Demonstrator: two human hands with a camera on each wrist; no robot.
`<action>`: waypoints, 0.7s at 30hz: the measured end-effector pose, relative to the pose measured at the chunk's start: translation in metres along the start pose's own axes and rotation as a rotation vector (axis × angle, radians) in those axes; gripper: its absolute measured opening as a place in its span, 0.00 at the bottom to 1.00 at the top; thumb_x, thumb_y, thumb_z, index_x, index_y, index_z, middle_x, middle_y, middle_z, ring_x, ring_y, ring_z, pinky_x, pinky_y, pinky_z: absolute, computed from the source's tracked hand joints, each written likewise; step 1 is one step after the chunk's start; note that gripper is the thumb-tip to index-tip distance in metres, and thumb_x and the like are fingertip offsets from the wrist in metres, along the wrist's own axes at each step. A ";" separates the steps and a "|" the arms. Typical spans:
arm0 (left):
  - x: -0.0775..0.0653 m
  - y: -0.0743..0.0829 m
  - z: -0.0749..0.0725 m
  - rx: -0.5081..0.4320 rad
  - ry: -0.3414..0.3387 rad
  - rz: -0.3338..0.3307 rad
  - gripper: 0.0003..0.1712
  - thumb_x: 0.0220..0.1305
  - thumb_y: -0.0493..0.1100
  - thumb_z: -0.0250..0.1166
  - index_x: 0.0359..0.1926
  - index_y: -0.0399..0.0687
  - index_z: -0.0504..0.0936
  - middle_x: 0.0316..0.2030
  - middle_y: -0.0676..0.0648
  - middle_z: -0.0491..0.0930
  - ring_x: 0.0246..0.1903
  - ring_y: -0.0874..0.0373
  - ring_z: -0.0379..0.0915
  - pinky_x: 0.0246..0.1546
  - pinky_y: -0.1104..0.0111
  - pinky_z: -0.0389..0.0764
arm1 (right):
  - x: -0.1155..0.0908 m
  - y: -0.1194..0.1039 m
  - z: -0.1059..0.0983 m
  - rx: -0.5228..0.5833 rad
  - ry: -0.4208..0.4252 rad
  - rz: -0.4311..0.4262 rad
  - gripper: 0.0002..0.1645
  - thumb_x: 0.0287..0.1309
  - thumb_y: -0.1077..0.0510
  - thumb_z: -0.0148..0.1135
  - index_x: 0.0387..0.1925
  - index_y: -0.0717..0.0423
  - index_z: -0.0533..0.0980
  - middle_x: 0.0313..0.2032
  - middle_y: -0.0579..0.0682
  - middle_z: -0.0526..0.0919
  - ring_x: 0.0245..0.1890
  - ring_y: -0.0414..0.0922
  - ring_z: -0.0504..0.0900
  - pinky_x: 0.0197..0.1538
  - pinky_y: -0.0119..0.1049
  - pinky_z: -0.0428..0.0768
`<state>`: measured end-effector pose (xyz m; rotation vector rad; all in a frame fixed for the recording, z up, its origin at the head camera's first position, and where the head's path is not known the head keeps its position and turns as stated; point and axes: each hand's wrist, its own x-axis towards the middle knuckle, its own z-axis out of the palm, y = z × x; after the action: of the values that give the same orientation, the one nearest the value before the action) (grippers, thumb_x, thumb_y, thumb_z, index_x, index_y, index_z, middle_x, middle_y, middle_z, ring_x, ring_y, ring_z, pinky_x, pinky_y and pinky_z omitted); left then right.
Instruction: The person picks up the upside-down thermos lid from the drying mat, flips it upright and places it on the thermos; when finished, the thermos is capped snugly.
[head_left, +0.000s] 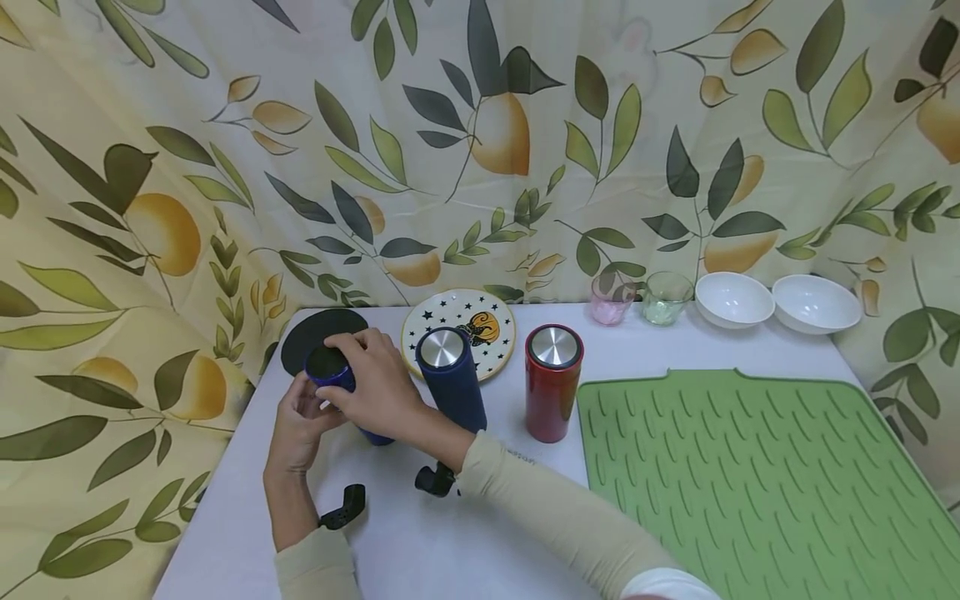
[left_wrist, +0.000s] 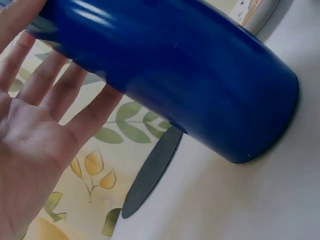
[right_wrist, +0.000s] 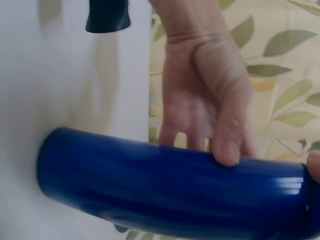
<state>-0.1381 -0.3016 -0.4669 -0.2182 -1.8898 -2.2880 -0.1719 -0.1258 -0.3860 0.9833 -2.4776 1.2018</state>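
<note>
A shiny blue vacuum flask (left_wrist: 200, 75) stands at the left of the table, its base on the white cloth in both wrist views. My left hand (head_left: 295, 429) holds the flask's body, with the thumb on one side and the fingers on the other. Over its dark top, my right hand (head_left: 382, 385) grips the upper rim between thumb and fingers. In the right wrist view only a right fingertip (right_wrist: 314, 165) shows, at the flask's upper end. Whether the top is a lid or an uncovered mouth is hard to tell.
Close to my right forearm stands a dark blue flask (head_left: 453, 387) with a steel top, then a red flask (head_left: 551, 396). Behind are a black round mat (head_left: 300, 333), a patterned plate (head_left: 431, 312), two glass cups (head_left: 667, 298) and two white bowls (head_left: 733, 300). A green mat (head_left: 750, 467) lies right.
</note>
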 end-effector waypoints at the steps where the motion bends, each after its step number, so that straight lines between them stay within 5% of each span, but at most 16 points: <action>1: 0.000 0.001 0.000 0.011 -0.002 -0.006 0.44 0.42 0.13 0.59 0.62 0.39 0.63 0.50 0.45 0.71 0.50 0.54 0.70 0.39 0.67 0.81 | 0.000 -0.001 0.002 -0.026 0.019 0.004 0.36 0.46 0.42 0.69 0.57 0.45 0.68 0.48 0.51 0.69 0.46 0.42 0.68 0.44 0.30 0.70; 7: -0.002 0.010 0.000 0.173 -0.055 -0.072 0.44 0.46 0.19 0.64 0.64 0.44 0.63 0.55 0.43 0.67 0.48 0.55 0.72 0.39 0.65 0.81 | -0.001 -0.002 0.003 -0.066 0.037 0.026 0.39 0.44 0.39 0.69 0.57 0.46 0.66 0.47 0.52 0.68 0.44 0.43 0.69 0.41 0.30 0.70; 15: -0.001 0.017 0.005 0.286 -0.095 -0.080 0.41 0.46 0.27 0.70 0.63 0.45 0.66 0.54 0.41 0.69 0.49 0.50 0.73 0.41 0.62 0.80 | 0.005 0.003 -0.016 0.227 -0.190 -0.004 0.35 0.54 0.56 0.62 0.64 0.45 0.62 0.61 0.46 0.63 0.58 0.41 0.66 0.53 0.34 0.72; 21: -0.002 0.016 0.001 0.353 -0.068 -0.043 0.40 0.44 0.29 0.72 0.61 0.45 0.69 0.52 0.41 0.73 0.47 0.51 0.75 0.41 0.63 0.80 | 0.007 0.002 -0.017 0.167 -0.203 -0.022 0.31 0.54 0.54 0.65 0.60 0.45 0.68 0.57 0.45 0.69 0.55 0.39 0.68 0.53 0.30 0.71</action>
<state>-0.1330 -0.3036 -0.4517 -0.2107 -2.3096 -1.9471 -0.1805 -0.1153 -0.3731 1.2290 -2.5411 1.3839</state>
